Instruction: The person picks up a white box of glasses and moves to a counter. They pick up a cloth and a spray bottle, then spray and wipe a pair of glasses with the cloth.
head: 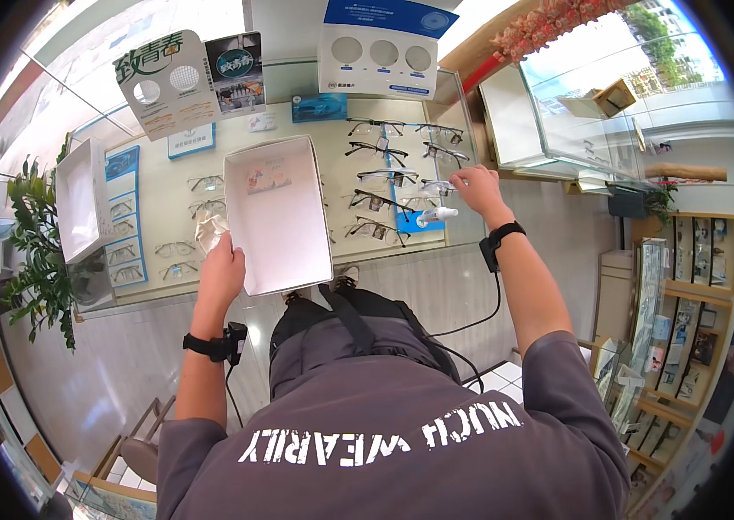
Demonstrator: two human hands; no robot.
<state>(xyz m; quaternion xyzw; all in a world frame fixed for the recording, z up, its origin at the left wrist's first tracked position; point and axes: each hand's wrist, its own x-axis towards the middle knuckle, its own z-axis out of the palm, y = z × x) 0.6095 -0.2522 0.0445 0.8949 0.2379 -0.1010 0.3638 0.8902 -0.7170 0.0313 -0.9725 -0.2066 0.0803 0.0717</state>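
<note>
My left hand (224,265) closes around a crumpled cream cloth (210,229) beside the open white box (279,227); whether it also touches the box's side is hard to tell. The box stands on a glass display counter (354,255), and a small printed picture shows inside it. At the counter's right part, the fingers of my right hand (479,190) pinch a pair of thin-framed eyeglasses (437,188). Several dark-framed eyeglasses (377,200) lie in a column to its left. Just below the hand is a small clear bottle with a white cap (438,215), over a blue card (411,223).
Printed display boards (165,84) and a white lens-display stand (380,58) rise along the counter's far side. Another white box (83,198) and a leafy plant (35,240) are at left. A glass showcase (555,123) stands far right. Cables (497,305) hang from my wristbands.
</note>
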